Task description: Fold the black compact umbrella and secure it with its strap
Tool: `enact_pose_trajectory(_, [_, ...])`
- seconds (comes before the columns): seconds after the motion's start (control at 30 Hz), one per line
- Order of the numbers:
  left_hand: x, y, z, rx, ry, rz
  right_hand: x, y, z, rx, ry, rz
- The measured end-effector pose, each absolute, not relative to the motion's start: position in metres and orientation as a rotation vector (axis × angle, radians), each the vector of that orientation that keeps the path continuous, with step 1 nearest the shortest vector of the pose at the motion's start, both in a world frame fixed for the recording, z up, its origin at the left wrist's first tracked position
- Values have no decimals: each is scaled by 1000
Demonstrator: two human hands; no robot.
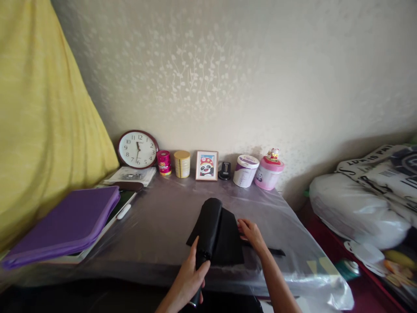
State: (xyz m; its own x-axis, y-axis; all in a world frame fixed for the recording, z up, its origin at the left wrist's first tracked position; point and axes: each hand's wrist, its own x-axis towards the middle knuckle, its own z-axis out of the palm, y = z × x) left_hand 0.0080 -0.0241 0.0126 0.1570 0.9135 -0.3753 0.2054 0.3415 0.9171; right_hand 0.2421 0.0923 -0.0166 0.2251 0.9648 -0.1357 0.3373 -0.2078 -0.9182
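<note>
A black folded umbrella [211,226] lies on the plastic-covered table [153,234] near its front edge, its long axis running from the person toward the wall and leaning a little right at the far end. The left hand [190,278] is wrapped tight round the handle end, so it is the hand on the shaft. The right hand [251,234] rests just right of the roll on a loose flap of the black cloth, fingers bent and pointing left; whether they pinch or only press cannot be told. A thin strap [275,251] trails rightward from under that hand. The handle's tip is hidden inside the left fist.
</note>
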Motion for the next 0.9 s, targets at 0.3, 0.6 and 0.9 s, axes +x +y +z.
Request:
enact_pose_trajectory(0.3, [6,-25,12,1101,1323,708,234,86,-19,-1794,-1471,781])
enact_pose_trajectory(0.6, [1,-24,11,1046,1267,702,233,83,-20,-1760,-1544,566])
enact_pose_trajectory(0.9, [0,-24,9,1027,1268,723,233,85,-20,-1746,-1540,543])
